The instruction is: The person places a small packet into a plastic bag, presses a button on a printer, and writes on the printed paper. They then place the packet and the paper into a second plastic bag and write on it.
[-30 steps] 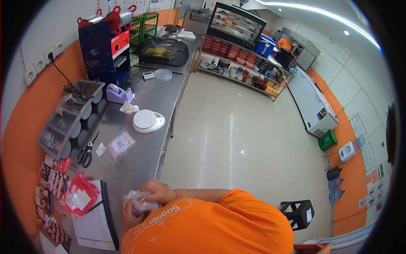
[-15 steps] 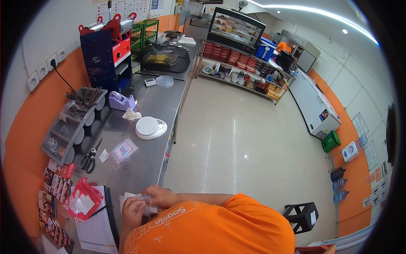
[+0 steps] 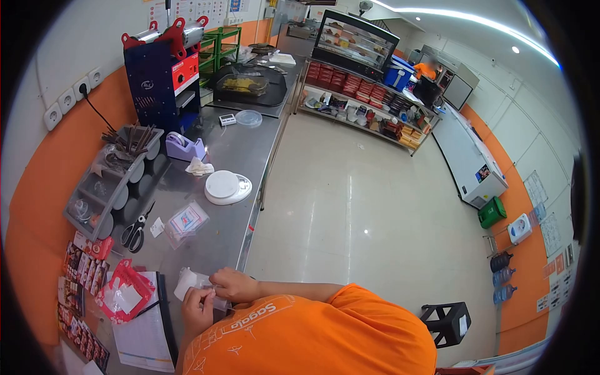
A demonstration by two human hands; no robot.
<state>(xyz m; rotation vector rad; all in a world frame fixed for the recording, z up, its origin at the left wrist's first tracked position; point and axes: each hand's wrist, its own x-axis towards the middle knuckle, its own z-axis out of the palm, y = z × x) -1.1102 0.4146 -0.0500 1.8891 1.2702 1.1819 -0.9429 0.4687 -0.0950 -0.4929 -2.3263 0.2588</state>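
A clear plastic bag point(image 3: 199, 279) with something white at its end is between my hands, close to my chest at the counter's front edge. My left hand point(image 3: 197, 309) pinches the bag from the near side, fingers bent together. From the right, my right hand point(image 3: 234, 285) grips it too, its fingers curled and almost touching the left fingertips. What the white part is I cannot make out. Left of my hands lies a ruled paper sheet on a dark clipboard point(image 3: 167, 319), with a red and white plastic packet point(image 3: 127, 292) on it.
The steel counter point(image 3: 219, 234) holds a stack of clear printed bags point(image 3: 185, 224), black scissors point(image 3: 135, 232), a white kitchen scale point(image 3: 228, 187), a purple tape dispenser point(image 3: 185, 148) and a grey organizer point(image 3: 112, 181). A black stool point(image 3: 446, 324) stands at right. Another person in orange point(image 3: 426, 70) is far back.
My fingers have shifted slightly on the bag, and its white end now sticks out more past my left hand. The whole view has tilted a little.
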